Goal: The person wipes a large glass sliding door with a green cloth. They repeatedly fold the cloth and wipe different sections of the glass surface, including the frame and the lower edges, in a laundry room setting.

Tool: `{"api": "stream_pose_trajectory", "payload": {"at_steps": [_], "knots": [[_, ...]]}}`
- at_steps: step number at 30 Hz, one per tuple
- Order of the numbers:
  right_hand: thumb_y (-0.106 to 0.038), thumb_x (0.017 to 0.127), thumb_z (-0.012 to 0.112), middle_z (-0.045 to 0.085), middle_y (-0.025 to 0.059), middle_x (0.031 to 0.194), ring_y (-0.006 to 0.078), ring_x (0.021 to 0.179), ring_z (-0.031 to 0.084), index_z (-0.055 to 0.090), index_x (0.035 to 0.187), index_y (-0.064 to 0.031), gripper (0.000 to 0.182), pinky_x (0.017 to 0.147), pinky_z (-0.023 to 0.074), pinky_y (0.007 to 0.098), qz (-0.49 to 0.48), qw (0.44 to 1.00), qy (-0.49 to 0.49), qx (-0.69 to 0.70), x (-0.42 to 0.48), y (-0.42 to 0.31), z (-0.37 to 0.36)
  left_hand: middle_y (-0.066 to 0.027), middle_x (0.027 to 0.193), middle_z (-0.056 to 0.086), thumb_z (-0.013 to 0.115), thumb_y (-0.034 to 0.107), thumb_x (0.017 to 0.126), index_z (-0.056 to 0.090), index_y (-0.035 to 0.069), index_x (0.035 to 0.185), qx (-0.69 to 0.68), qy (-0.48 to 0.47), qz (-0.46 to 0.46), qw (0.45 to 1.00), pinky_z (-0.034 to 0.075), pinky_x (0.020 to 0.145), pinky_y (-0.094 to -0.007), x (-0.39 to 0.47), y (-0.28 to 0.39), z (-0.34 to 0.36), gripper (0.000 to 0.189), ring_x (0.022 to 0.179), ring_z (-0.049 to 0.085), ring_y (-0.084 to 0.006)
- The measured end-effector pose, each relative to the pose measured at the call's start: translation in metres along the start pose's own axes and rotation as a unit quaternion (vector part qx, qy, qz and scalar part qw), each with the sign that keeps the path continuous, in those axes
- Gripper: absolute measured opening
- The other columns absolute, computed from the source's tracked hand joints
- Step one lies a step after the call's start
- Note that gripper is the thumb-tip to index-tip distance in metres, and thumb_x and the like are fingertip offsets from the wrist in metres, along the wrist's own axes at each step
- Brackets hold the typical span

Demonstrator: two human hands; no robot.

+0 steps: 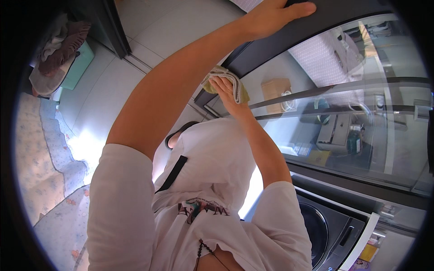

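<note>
My left hand [274, 17] reaches across to the dark frame [325, 25] of a glass door at the top. Its thumb lies along the frame's face, while the fingers run behind it or past the picture's edge. Below, my right hand [226, 88] is spread over a folded towel cloth [241, 88], greyish beige with a yellow-green side, and holds it against the narrow edge of the same door. My left forearm crosses above the cloth and hides part of that edge. The door's glass panel [305, 71] fills the right side, with reflections over it.
Floor tracks [135, 64] cross the grey tiles. A front-loading washing machine [334, 227] stands lower right. Through the glass show a cardboard box [276, 89] and a small cabinet [334, 132]. Clothes [61, 54] lie on a chair at left, above a floral curtain [44, 142].
</note>
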State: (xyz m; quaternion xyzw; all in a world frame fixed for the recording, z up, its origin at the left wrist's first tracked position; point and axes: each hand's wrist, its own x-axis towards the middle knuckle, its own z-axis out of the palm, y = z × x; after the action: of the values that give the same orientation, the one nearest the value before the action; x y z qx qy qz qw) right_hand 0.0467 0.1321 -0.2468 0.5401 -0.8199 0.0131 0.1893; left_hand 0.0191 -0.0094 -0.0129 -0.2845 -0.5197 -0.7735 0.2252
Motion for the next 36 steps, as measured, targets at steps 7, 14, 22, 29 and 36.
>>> {"api": "stream_pose_trajectory", "payload": {"at_steps": [7, 14, 22, 29, 36], "knots": [[-0.027, 0.071, 0.062, 0.034, -0.0052, 0.138, 0.0217, 0.119, 0.034, 0.043, 0.129, -0.0247, 0.061, 0.099, 0.0178, 0.0585, -0.033, 0.980, 0.042, -0.192, 0.056, 0.042, -0.135, -0.0081, 0.098, 0.051, 0.051, 0.038, 0.091, 0.043, -0.002, 0.111, 0.064, -0.044, -0.172, 0.982, 0.040, 0.078, -0.0282, 0.004, 0.034, -0.021, 0.045, 0.090, 0.046, -0.0131], [-0.047, 0.083, 0.046, 0.026, 0.0070, 0.144, 0.0295, 0.133, 0.018, 0.037, 0.135, -0.0186, 0.061, 0.103, 0.0101, 0.0591, 0.032, 0.964, 0.210, -0.158, 0.104, 0.039, -0.310, -0.0136, 0.103, 0.050, 0.042, 0.023, 0.092, 0.046, -0.003, 0.105, 0.358, 0.353, 0.298, 0.811, 0.039, 0.079, -0.0327, -0.039, 0.040, 0.047, 0.029, 0.090, 0.047, -0.0203], [-0.016, 0.093, 0.036, 0.051, 0.0154, 0.124, 0.0257, 0.125, 0.038, 0.037, 0.130, 0.0031, 0.042, 0.104, 0.0252, 0.0365, 0.030, 0.880, 0.355, 0.315, 0.063, 0.038, -0.355, -0.0267, 0.141, 0.018, 0.050, 0.025, 0.086, 0.016, -0.008, 0.136, 0.452, 0.263, 0.225, 0.822, 0.010, 0.104, -0.0550, 0.007, 0.027, 0.117, 0.068, 0.132, 0.014, -0.0428], [-0.021, 0.093, 0.036, 0.034, 0.0202, 0.136, 0.0352, 0.130, 0.027, 0.039, 0.127, 0.0002, 0.040, 0.105, 0.0153, 0.0499, 0.157, 0.870, 0.439, -0.161, -0.063, 0.078, -0.355, -0.0276, 0.114, 0.043, 0.059, 0.036, 0.079, 0.040, -0.007, 0.115, 0.557, 0.378, 0.270, 0.689, 0.032, 0.089, -0.0515, 0.068, 0.059, 0.114, 0.060, 0.108, 0.040, -0.0415], [-0.042, 0.092, 0.030, 0.015, 0.0252, 0.143, 0.0417, 0.135, 0.005, 0.038, 0.128, -0.0040, 0.053, 0.097, -0.0129, 0.0618, 0.267, 0.816, 0.383, -0.342, -0.087, 0.119, -0.325, -0.0256, 0.096, 0.054, 0.058, 0.034, 0.079, 0.043, -0.004, 0.107, 0.423, 0.283, 0.219, 0.832, 0.042, 0.077, -0.0469, 0.073, 0.087, 0.085, 0.050, 0.090, 0.053, -0.0406]]}}
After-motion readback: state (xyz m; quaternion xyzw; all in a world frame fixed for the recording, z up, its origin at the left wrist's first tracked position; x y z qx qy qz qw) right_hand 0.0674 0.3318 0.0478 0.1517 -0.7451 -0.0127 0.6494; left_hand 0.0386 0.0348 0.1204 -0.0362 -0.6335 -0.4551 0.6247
